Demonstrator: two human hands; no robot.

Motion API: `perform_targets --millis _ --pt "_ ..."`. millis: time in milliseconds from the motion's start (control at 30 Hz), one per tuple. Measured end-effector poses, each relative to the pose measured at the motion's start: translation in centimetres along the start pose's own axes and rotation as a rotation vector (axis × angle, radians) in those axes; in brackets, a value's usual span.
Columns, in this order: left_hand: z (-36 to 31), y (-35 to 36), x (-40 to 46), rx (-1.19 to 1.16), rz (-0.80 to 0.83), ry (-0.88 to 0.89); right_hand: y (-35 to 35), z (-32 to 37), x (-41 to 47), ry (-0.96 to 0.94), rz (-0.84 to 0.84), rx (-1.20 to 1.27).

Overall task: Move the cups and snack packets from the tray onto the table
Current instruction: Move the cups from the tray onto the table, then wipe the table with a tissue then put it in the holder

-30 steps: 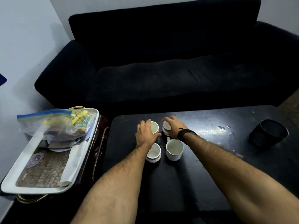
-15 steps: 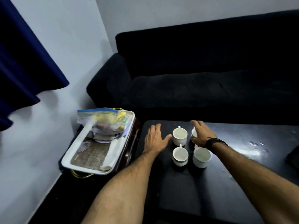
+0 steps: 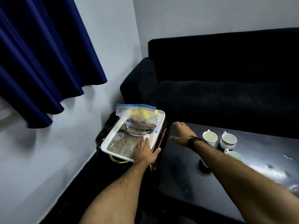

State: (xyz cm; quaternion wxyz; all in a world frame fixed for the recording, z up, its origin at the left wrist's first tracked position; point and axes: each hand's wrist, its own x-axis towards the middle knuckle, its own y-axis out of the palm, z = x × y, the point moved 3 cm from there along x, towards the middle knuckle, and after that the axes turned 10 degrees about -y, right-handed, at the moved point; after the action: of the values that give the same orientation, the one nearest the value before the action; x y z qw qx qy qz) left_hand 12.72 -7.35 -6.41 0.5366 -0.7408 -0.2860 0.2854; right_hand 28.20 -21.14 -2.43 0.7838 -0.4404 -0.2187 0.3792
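Home living room: dark sofa, low black coffee table, blue curtain.

Single head view, looking down-left, close over tray and table

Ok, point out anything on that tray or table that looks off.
The white tray overhangs the small dark stand under it, and the zip bag of snacks juts past its far rim. The black table shows pale smudges. Nothing spilled.
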Motion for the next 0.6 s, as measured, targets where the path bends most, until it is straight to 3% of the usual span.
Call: perform_targets --millis 100,267,433,600 --pt "1.9 1.7 -0.2 0.078 0.109 0.020 1.4 3.3 2.3 -0.016 0.017 0.024" --pt "2.1 2.2 0.1 0.094 0.035 0.066 2.8 7.3 5.9 0.025 -0.015 0.148" --pt "2.0 2.6 0.3 0.139 0.049 0.042 3.9 10.0 8.4 0.152 -0.110 0.513" --pt "2.1 2.8 0.2 0.144 0.013 0.054 4.5 11.0 9.5 0.148 -0.220 0.562"
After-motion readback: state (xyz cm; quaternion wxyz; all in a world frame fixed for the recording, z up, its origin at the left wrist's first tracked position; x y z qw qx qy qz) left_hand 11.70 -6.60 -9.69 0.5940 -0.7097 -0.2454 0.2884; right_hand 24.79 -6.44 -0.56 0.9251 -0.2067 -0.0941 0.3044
